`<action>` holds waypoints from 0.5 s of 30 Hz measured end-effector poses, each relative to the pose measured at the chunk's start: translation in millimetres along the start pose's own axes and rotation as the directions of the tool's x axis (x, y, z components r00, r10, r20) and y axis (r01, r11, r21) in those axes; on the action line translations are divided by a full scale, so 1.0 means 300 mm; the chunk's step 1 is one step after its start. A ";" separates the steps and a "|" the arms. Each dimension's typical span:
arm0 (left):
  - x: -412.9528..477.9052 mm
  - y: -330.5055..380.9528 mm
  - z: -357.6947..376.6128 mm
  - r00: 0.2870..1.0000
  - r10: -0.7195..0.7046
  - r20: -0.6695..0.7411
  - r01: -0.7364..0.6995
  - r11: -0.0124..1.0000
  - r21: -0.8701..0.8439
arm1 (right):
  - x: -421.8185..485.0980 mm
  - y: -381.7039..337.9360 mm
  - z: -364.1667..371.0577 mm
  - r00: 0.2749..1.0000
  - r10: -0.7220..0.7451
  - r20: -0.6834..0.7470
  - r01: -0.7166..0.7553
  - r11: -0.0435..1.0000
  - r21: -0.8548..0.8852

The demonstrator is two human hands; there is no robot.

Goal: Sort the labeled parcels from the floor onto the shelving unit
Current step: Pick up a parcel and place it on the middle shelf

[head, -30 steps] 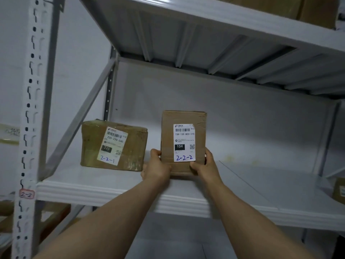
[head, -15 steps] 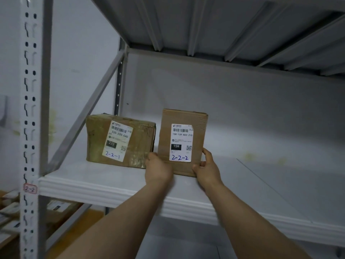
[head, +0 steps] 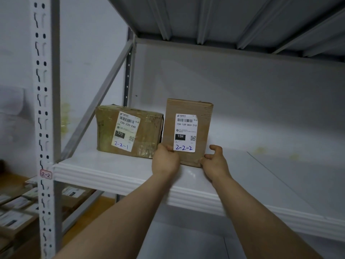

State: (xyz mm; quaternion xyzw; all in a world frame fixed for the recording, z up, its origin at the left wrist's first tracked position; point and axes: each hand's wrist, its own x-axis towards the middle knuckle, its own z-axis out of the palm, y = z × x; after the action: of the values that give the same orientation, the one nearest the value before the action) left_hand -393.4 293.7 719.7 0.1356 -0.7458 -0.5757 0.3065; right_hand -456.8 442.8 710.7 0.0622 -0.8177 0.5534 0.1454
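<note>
Right hand (head: 214, 162) loosened, slack against the 4 o'clock corner of parcel 2-2-2 (head: 186, 128); left hand (head: 165, 160) gripped its 8 o'clock edge. Parcel 2-2-1 (head: 128, 130) crowded 9 o'clock on white shelf (head: 112, 174).

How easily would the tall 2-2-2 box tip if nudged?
The 2-2-2 box stands taller than wide on the shelf, so a push near its top would probably tip it. Its straight-edged cardboard looks stiff, so it should keep shape. The 2-2-1 box beside it might block a leftward fall.

Shelf (head: 270, 180) open right of 2-2-2 parcel (head: 186, 131); 2-2-1 parcel (head: 128, 130) blocks left
</note>
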 end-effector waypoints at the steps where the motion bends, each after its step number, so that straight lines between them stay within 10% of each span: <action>1: -0.004 0.004 -0.001 1.000 0.014 0.002 -0.014 1.000 0.002 | -0.004 -0.002 -0.001 1.000 0.006 -0.021 -0.006 1.000 0.003; 15: -0.141 -0.008 -0.212 0.893 0.448 0.054 -0.446 0.859 0.252 | -0.313 -0.179 0.092 0.955 -0.220 -0.201 0.195 0.971 -0.136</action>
State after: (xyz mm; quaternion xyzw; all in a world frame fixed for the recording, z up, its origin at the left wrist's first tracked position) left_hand -322.0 267.0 714.2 -0.0006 -0.8242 -0.3868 0.4137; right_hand -358.2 391.3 720.1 0.0791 -0.8167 0.4905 0.2934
